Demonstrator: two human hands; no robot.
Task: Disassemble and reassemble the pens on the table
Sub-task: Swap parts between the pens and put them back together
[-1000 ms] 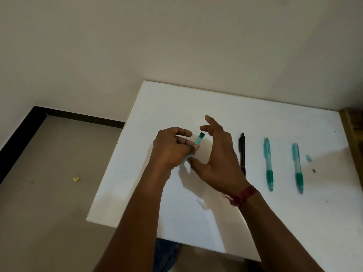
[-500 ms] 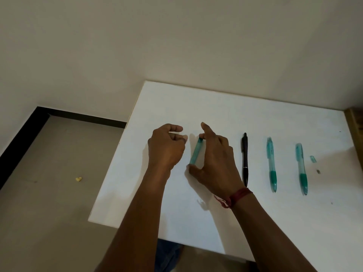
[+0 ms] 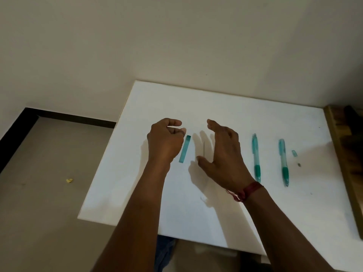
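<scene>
The person is leaning over a white table (image 3: 225, 107) with both forearms reaching out above it. The left hand (image 3: 165, 142) is hovering just over the surface with its fingers loosely curled in toward the palm, and it is gripping nothing that shows. Just beside its knuckles, a short teal pen barrel (image 3: 185, 149) is lying flat on the table, apart from the fingers and pointing away from the person.

The right hand (image 3: 224, 154) is hanging a little further right, fingers relaxed and spread in a wide arc, thumb held low, with nothing in its hold. A red thread band (image 3: 247, 191) is sitting around that wrist. In the shadow between the two hands a thin dark line (image 3: 204, 149) is lying on the table; it may be the pen's refill, though the dim light is making that hard to tell.

Further right, two whole teal pens are lying side by side, the nearer pen (image 3: 256, 158) and the farther pen (image 3: 283, 162), well apart from either hand. Beyond them two tiny parts are resting on the table: a small teal piece (image 3: 294, 153) and a darker speck (image 3: 299, 164).
</scene>
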